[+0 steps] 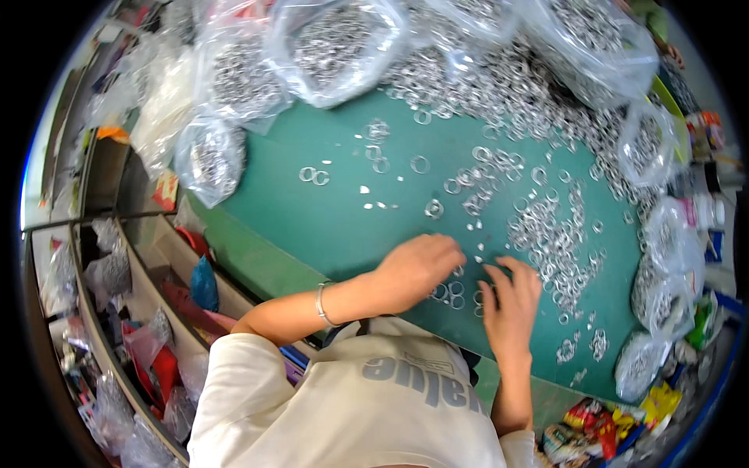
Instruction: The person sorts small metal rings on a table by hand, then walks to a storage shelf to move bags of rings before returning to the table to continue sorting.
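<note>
My left hand [415,267] rests palm down on the green table mat [328,226], its fingers curled over a few small silver metal rings [451,293]. Whether it grips any of them is hidden. My right hand [511,300] lies flat beside it with fingers spread, fingertips touching loose rings near the front edge. A dense scatter of the same silver rings [550,242] lies just right of both hands. A thin bracelet [321,304] circles my left wrist.
Several clear plastic bags of rings [335,47] crowd the far edge and the right side [663,288]. A big loose heap of rings [507,78] spreads at the back. Shelves with bagged items [117,312] stand to the left. Colourful packets [601,425] lie at the lower right.
</note>
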Available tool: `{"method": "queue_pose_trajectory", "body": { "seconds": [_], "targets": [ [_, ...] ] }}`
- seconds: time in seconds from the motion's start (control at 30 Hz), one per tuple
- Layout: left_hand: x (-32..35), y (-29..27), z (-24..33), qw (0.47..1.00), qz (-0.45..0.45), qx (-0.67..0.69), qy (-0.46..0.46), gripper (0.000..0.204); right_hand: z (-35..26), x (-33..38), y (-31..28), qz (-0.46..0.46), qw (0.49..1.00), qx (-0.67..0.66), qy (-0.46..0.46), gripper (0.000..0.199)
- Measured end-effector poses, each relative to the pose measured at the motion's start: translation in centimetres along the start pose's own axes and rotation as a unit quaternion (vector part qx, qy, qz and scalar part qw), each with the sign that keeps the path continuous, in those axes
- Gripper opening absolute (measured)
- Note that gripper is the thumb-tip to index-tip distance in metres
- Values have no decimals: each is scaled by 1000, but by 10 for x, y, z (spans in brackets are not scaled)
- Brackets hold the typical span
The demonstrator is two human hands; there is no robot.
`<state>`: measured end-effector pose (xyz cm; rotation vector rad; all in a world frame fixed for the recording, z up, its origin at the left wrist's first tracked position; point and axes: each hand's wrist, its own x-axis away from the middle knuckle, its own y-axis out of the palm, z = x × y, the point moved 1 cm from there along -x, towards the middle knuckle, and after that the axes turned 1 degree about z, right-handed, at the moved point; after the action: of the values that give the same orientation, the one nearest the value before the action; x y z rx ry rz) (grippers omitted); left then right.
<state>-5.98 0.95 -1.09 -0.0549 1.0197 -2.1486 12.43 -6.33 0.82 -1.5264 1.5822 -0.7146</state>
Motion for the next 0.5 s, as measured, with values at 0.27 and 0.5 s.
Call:
{"method": "queue_pose_trajectory", "body": {
  "seconds": [0.27, 0.5],
  "targets": [
    [11, 17, 0, 993, 89, 4, 78, 29, -12, -8, 18, -38, 998, -15, -44, 17],
    [12, 14, 2, 978, 196, 65, 24, 30, -24, -11, 19, -8, 997, -80, 21, 12]
  ]
}}
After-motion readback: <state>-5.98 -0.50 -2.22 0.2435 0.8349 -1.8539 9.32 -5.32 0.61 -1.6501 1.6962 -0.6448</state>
